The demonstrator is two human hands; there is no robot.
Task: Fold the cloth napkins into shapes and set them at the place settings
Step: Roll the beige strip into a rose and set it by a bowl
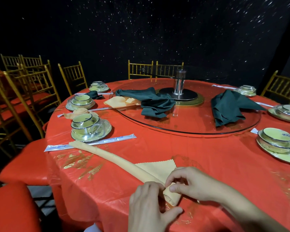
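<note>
A peach cloth napkin (117, 159) lies rolled into a long strip across the red tablecloth (199, 153), with a triangular flap sticking out near its near end. My left hand (149, 208) and my right hand (191, 183) both pinch that near end, which is coiled into a small roll. A finished peach rose-shaped napkin (80, 112) sits between two place settings on the left. A dark green folded napkin (94, 94) lies by the far left setting.
Loose green napkins (156, 102) (228, 108) and a flat peach one (119, 101) lie on the glass turntable (191, 128). Wrapped bowl sets (90, 129) (278, 143) and sleeved chopsticks (90, 143) ring the table. Gold chairs (32, 91) stand around it.
</note>
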